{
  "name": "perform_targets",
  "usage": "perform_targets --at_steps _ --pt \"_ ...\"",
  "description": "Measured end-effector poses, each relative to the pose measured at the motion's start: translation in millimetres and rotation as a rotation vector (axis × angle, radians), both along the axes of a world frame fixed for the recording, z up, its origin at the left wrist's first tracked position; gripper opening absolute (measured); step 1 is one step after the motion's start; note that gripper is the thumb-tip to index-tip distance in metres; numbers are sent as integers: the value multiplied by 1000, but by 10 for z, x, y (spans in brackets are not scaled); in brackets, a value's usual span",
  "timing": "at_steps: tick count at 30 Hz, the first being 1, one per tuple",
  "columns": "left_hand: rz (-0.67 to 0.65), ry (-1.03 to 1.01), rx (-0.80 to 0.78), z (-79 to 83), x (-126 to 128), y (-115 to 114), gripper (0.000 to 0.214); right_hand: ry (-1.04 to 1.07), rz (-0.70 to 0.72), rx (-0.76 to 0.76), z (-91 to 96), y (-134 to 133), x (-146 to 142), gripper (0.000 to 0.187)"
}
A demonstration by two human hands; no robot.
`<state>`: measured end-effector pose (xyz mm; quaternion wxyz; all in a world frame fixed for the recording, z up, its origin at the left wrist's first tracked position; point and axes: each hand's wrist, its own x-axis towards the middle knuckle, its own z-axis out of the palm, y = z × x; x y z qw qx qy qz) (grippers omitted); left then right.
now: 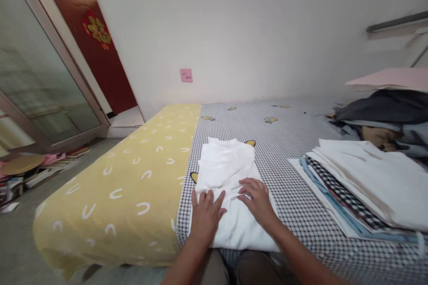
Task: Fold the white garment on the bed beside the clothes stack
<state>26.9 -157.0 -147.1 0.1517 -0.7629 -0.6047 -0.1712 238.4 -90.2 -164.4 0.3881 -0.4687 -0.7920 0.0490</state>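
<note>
Two hands are pressing a part-folded white garment flat on the bed.
Left hand and right hand are lying spread, pinching nothing; a folded stack is sitting at right, with unfolded clothes waiting beyond.

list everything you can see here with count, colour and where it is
white garment: 1, white, flat on the checked sheet at the bed's near edge
checked sheet: 1, black and white, covering most of the bed
yellow cover: 1, yellow with white arcs, bed's left side
folded stack: 1, white, blue and checked layers, right of the garment
clothes heap: 1, dark grey and tan, far right
pink note: 1, on the wall
red door: 1, far left
floor clutter: several items, mixed colours, left floor
left hand: 1, flat on the garment
right hand: 1, flat on the garment
</note>
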Motion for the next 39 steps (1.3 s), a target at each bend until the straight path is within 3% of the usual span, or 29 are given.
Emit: perform_targets --at_steps 4,8,10,12,15,17,20,23,26,29,32,35,37,39 --pt "72 -60 -25 -155 30 6 48 121 21 129 48 -73 10 13" --pt "86 -66 -90 -154 69 21 47 101 -44 270 50 -104 12 15" --pt "91 -62 -148 -103 78 33 48 -43 -84 198 38 -43 6 17" --pt "79 -49 -218 -24 62 47 50 -168 -96 40 53 50 16 37" --pt "31 -47 -319 118 -8 70 51 -99 -106 -69 197 122 132 44" --pt "-1 -53 -359 195 -62 85 50 37 -111 -3 350 22 291 33" --pt "-18 -63 -381 252 -111 108 50 78 -76 144 469 -413 559 27" --pt "-31 -74 -395 256 -124 133 50 -210 19 247 291 -962 726 41" --pt "-68 -69 -419 274 -146 184 50 -539 17 260 -33 -1240 778 72" --pt "-115 -48 -476 375 -239 300 51 -672 15 164 -240 -1136 780 90" --pt "-159 -29 -518 563 -461 421 53 -715 112 77 -298 -876 785 106" --pt "-141 -9 -442 676 -806 362 62 -697 145 83 -333 -713 819 109" --pt "-167 69 -305 603 -1040 179 66 -669 160 93 -366 -687 851 108" --pt "-309 214 -202 406 -1213 -62 63 -634 184 97 -388 -691 876 106"
